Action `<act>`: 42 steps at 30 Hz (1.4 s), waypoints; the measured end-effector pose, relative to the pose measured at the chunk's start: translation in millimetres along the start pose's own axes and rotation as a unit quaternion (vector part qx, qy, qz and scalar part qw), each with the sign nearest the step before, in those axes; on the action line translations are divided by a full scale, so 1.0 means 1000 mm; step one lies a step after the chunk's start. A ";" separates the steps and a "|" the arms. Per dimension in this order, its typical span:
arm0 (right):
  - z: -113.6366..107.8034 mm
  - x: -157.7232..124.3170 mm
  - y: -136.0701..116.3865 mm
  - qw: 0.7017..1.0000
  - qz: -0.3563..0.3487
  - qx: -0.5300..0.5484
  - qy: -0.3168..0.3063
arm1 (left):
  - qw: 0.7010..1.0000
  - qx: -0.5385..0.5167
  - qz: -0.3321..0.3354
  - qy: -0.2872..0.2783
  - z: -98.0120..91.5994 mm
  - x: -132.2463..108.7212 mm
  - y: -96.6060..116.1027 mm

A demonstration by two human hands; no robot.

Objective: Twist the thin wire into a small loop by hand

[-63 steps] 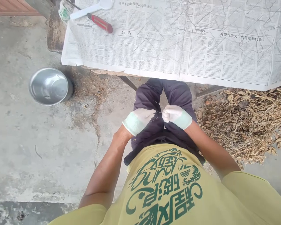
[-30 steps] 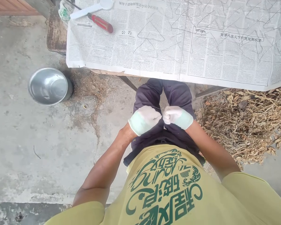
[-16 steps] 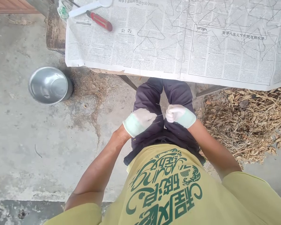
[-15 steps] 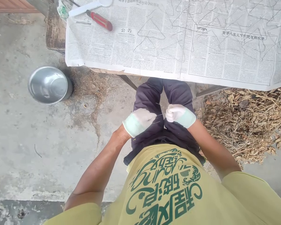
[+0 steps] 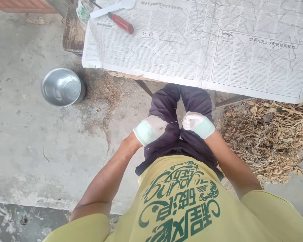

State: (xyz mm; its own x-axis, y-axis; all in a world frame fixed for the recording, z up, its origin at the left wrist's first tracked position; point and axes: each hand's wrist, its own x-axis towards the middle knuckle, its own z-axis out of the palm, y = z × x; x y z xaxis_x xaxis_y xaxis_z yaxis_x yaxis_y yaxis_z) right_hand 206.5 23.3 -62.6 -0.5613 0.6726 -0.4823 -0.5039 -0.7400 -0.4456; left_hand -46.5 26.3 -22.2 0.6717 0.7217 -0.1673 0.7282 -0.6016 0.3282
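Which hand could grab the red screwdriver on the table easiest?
Probably the left hand: the red screwdriver lies at the table's left end. Both hands pinch a thin wire, so one must let go.

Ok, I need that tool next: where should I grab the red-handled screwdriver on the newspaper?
Take the red-handled screwdriver by its red handle, the thick end that points toward the table's near edge. Come from above: it lies flat on the newspaper, and its thin shaft runs up-left close under the white tool.
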 end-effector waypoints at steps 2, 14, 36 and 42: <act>-0.001 0.002 0.000 1.000 0.005 0.000 -0.003 | 1.000 0.006 0.026 -0.010 0.000 0.001 -0.003; -0.002 0.002 -0.004 0.999 0.027 -0.033 -0.006 | 0.984 0.059 0.066 -0.152 -0.026 0.012 -0.001; -0.001 0.012 -0.006 0.992 0.030 -0.119 -0.021 | 0.952 0.129 0.198 -0.196 -0.022 0.016 -0.015; -0.003 0.006 -0.015 0.999 0.030 -0.036 -0.014 | 0.977 -0.200 -0.065 -0.029 -0.048 0.006 -0.043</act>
State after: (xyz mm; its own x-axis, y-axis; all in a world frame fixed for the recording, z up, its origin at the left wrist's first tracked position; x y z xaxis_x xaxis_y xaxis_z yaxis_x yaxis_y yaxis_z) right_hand 212.3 38.9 -60.8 -0.6077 0.6266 -0.4879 -0.4209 -0.7752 -0.4712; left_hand -80.0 72.9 7.9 0.5923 0.7554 -0.2803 0.7041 -0.3161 0.6359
